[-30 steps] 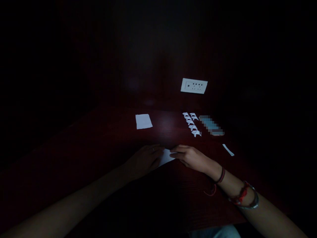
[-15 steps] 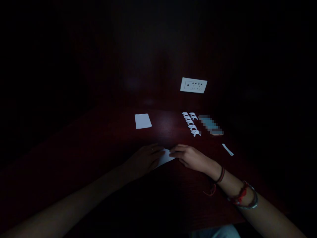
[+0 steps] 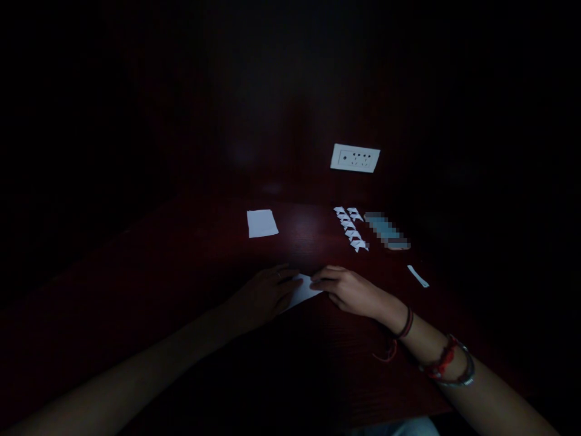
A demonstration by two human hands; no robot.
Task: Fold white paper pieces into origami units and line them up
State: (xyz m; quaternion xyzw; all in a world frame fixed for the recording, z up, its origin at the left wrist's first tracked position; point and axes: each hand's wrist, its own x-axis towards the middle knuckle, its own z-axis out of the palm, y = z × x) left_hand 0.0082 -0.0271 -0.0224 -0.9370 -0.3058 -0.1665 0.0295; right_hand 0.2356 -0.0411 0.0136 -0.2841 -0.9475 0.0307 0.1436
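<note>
A small piece of white paper (image 3: 305, 290), seemingly folded, lies on the dark red tabletop between my hands. My left hand (image 3: 263, 293), in shadow with a ring on one finger, presses on the paper's left side. At the right end, the fingertips of my right hand (image 3: 350, 290) close on the paper's edge. Both hands cover parts of the sheet, so its full outline and any creases cannot be made out.
Beyond my hands lies a stack of white paper squares (image 3: 262, 224). Several small folded paper pieces (image 3: 349, 224) stand in two rows beside a phone (image 3: 385, 231) with a blurred screen. Paper strips (image 3: 417, 276) lie nearer right. A wall socket (image 3: 355, 158) sits behind.
Hardly anything differs. Both hands stay on the paper in nearly the same place, and the view has shifted very slightly.
</note>
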